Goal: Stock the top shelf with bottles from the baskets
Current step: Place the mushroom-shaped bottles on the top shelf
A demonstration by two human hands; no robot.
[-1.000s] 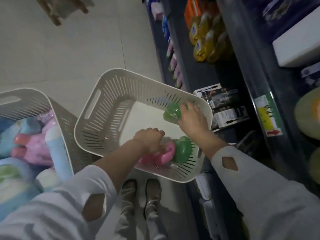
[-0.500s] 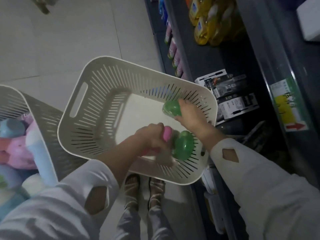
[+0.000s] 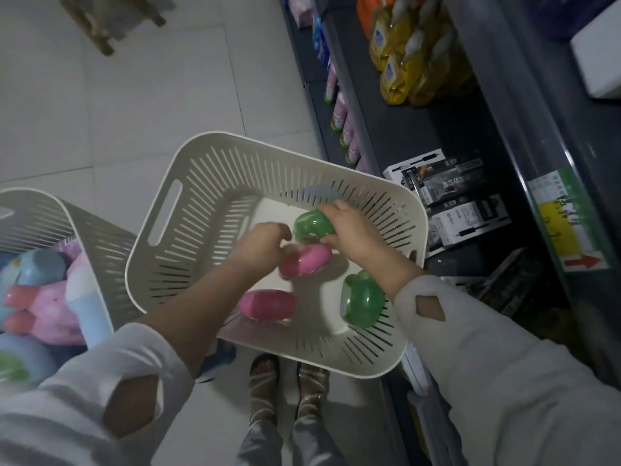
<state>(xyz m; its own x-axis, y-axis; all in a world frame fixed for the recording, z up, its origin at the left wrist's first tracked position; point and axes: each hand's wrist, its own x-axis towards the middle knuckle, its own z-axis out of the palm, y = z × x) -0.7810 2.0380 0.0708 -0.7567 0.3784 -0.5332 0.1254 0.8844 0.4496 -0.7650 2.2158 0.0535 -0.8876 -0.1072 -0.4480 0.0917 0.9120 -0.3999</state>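
A white slotted basket (image 3: pixel 174 230) stands in front of me on the floor. My left hand (image 3: pixel 258 247) grips a pink bottle (image 3: pixel 307 262) lifted above the basket floor. My right hand (image 3: pixel 349 230) holds a green bottle (image 3: pixel 311 227) just above it. A second pink bottle (image 3: pixel 268 304) and a second green bottle (image 3: pixel 361 302) lie on the basket's bottom near its front edge.
A second white basket (image 3: pixel 77 230) at the left holds several pink, blue and green bottles (image 3: pixel 43 304). Dark shelves (image 3: pixel 420 129) run along the right with yellow bottles (image 3: pixel 403 62) and boxed goods (image 3: pixel 453 196). My feet (image 3: pixel 285 388) stand below the basket on the tiled floor.
My left hand has lifted one pink bottle up beside the green one in my right hand. A second pink bottle now shows on the basket floor. The view shifted slightly.
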